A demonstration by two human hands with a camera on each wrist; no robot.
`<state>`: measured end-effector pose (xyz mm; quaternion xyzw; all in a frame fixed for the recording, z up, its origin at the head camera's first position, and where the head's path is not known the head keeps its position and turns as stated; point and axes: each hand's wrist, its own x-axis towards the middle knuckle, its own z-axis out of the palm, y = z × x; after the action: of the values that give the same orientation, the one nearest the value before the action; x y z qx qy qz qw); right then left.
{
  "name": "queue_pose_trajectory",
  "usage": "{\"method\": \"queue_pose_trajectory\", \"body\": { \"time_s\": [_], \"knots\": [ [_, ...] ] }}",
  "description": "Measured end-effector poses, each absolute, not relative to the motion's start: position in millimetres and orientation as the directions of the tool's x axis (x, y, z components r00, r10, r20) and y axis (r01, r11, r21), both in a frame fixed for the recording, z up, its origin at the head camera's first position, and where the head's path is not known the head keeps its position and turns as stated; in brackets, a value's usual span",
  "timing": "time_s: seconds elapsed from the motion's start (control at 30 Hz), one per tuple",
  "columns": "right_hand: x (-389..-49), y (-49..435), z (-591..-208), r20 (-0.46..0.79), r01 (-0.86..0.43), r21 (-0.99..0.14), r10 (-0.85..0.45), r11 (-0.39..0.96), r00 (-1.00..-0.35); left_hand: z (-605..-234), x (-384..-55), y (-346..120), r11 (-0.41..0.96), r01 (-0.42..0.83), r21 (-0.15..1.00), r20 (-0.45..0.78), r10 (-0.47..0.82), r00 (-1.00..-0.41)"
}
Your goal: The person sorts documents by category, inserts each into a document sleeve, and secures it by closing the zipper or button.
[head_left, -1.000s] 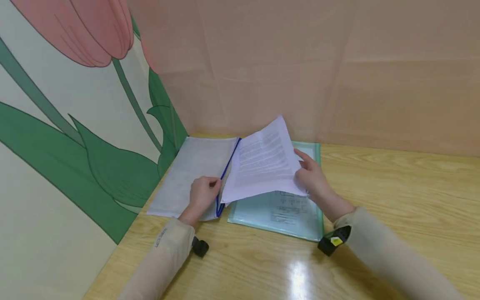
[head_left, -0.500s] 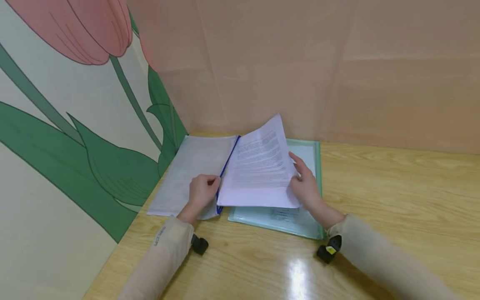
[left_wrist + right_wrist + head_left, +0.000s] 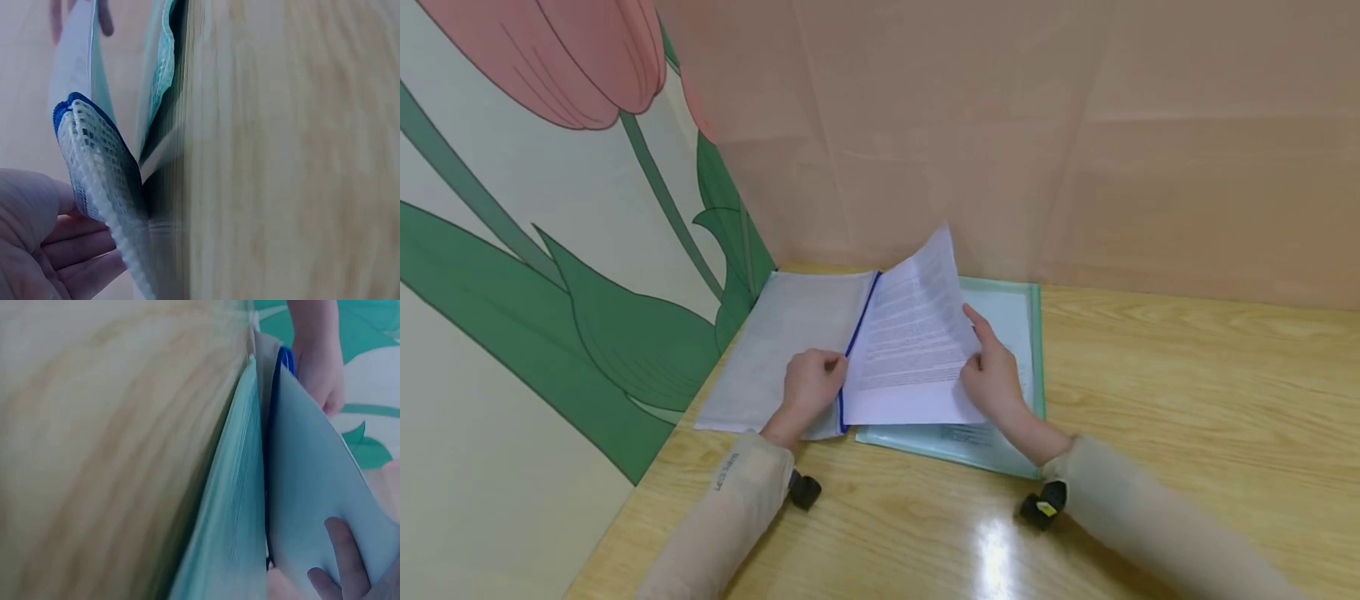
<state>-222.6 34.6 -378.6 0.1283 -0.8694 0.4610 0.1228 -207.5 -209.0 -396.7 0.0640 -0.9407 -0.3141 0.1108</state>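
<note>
A whitish mesh zip pouch (image 3: 760,350) with a blue zip edge lies at the left of the table. My left hand (image 3: 811,385) pinches the near part of its blue-edged mouth, which the left wrist view shows lifted and parted. Printed paper sheets (image 3: 910,342) slant up to the right from that mouth, their left edge right at the blue zip. My right hand (image 3: 996,385) holds the sheets by their right edge, thumb on the printed side and fingers (image 3: 347,556) behind. Under the sheets lies a green-edged pouch (image 3: 1036,333) with printed paper inside.
The wooden table (image 3: 1195,392) extends to the right and front. A peach-coloured cloth (image 3: 1000,150) stands along the back edge. At left is a wall (image 3: 490,400) with a painted tulip.
My right hand has moved left and slightly down with the sheets, bringing their left edge against the blue mouth and levelling their lower edge. My left hand stays almost where it was.
</note>
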Motion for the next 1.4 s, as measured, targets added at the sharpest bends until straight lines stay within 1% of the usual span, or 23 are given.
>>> {"method": "queue_pose_trajectory", "body": {
  "time_s": [0.07, 0.17, 0.23, 0.3, 0.37, 0.43, 0.63, 0.77, 0.9, 1.03, 1.2, 1.4],
  "knots": [
    [-221, 30, -378, 0.312, -0.319, -0.785, -0.107, 0.531, -0.944, -396, -208, -207, 0.800, -0.055, 0.598, 0.166, -0.191, -0.968],
    [-220, 27, -377, 0.197, -0.221, -0.845, -0.100, 0.487, -0.975, -397, -209, -206, 0.800, -0.058, 0.597, 0.174, -0.200, -0.964],
    [-221, 26, -377, 0.087, -0.117, -0.901, -0.091, 0.417, -0.992, -398, -209, -206, 0.800, -0.055, 0.597, 0.187, -0.205, -0.961],
    [-222, 26, -377, -0.018, -0.015, -0.941, -0.094, 0.339, -0.995, -399, -210, -206, 0.800, -0.054, 0.598, 0.199, -0.213, -0.957],
    [-222, 23, -379, -0.084, 0.054, -0.964, -0.104, 0.261, -0.991, -399, -209, -206, 0.800, -0.055, 0.598, 0.208, -0.221, -0.953],
    [-221, 20, -380, -0.116, 0.089, -0.973, -0.118, 0.212, -0.986, -399, -209, -205, 0.803, -0.061, 0.593, 0.212, -0.229, -0.950],
    [-216, 5, -385, -0.107, 0.082, -0.982, -0.143, 0.170, -0.984, -398, -206, -204, 0.826, -0.041, 0.563, 0.262, -0.225, -0.938],
    [-212, -8, -390, -0.084, 0.059, -0.987, -0.167, 0.149, -0.982, -399, -205, -204, 0.837, 0.005, 0.548, 0.319, -0.204, -0.926],
    [-209, -21, -395, -0.056, 0.033, -0.991, -0.186, 0.128, -0.981, -400, -205, -204, 0.843, 0.039, 0.537, 0.347, -0.179, -0.921],
    [-207, -34, -397, -0.033, 0.014, -0.993, -0.164, 0.116, -0.986, -401, -204, -205, 0.848, 0.045, 0.528, 0.368, -0.181, -0.912],
    [-207, -51, -401, -0.015, -0.004, -0.989, -0.125, 0.147, -0.992, -400, -204, -204, 0.846, 0.063, 0.529, 0.386, -0.173, -0.906],
    [-206, -70, -406, -0.004, -0.016, -0.984, -0.110, 0.180, -0.994, -400, -204, -204, 0.846, 0.057, 0.530, 0.388, -0.182, -0.904]
  ]
}}
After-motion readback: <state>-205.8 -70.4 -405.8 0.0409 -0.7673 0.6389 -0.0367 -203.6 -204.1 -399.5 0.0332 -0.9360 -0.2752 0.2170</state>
